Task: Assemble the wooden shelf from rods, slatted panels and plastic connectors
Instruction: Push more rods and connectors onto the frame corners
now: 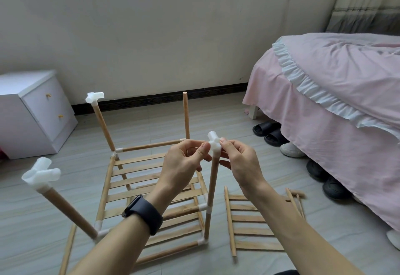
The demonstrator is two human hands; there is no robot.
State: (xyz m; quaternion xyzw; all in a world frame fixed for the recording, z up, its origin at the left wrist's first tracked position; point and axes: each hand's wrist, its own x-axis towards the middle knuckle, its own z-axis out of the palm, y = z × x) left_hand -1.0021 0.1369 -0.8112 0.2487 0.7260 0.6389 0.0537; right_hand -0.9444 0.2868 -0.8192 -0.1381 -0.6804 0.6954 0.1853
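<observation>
Here, left hand (184, 163) and right hand (241, 163) fingers (224, 143) pinch the small white plastic connector (213, 141) on the tall wooden rod (211, 188).

A half-built wooden shelf (108, 190) is seen standing on the floor, with a slatted panel (138, 172) fitted low in its frame and four pale rods rising from the corners. The near left rod (69, 212) and far left rod (104, 127) are each capped by a white plastic connector. The far right rod (185, 114) is left bare. A third connector (214, 142), seated on the near right rod (211, 188), is pinched by the left hand (184, 162) and right hand (240, 162). A spare panel (249, 218) is laid flat on the floor just right of the shelf.
</observation>
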